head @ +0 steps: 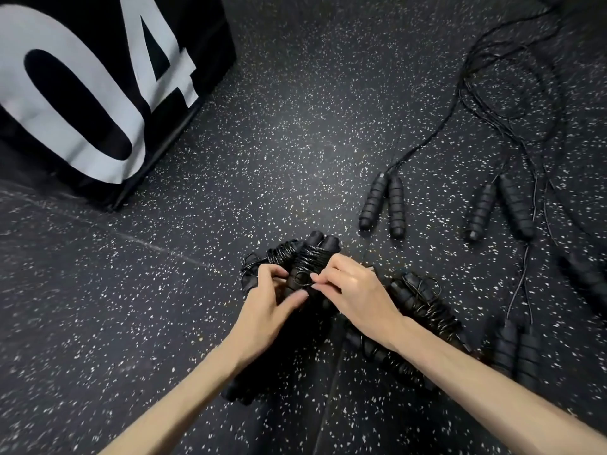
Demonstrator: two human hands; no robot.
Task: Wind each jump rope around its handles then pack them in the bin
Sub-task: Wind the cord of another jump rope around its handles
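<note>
My left hand (275,298) grips the wound rope (307,257); my right hand (345,284) pinches the loose end. I should tuck it snugly under a coil.

A black box (108,93) printed with large white numerals "04" stands at ten o'clock on a dark rubber gym floor (279,142) flecked with white specks. A faint seam (157,246) in the flooring runs from nine o'clock toward the centre, and another seam (331,389) runs down toward six o'clock.
</note>
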